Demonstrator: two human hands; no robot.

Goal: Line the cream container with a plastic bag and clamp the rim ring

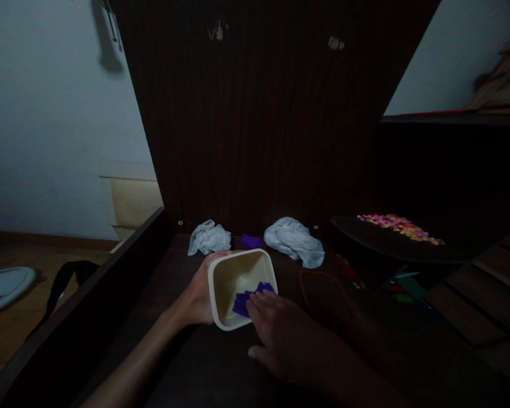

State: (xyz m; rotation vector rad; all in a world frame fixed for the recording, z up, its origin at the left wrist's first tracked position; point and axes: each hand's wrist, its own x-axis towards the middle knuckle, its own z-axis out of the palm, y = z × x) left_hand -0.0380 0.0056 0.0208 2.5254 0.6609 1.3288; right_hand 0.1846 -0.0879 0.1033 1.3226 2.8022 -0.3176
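A cream, square-mouthed plastic container [241, 277] is tilted so that its opening faces me. My left hand [199, 292] is wrapped around its left side; the container hides most of those fingers. Inside, along the lower right wall, lies a folded purple cloth [243, 303]. The fingers of my right hand [274, 326] are together and press that cloth against the wall, with the thumb held apart outside the rim. Behind the container, another purple piece [251, 241] rests on the dark wooden surface [174, 362].
Two crumpled whitish bundles [210, 237] [294, 241] lie against the tall dark panel [259, 124]. An orange rounded frame [325, 273] sits to the right. Small colourful pieces [399, 225] cover a dark shelf. A raised dark edge [110, 283] borders the left.
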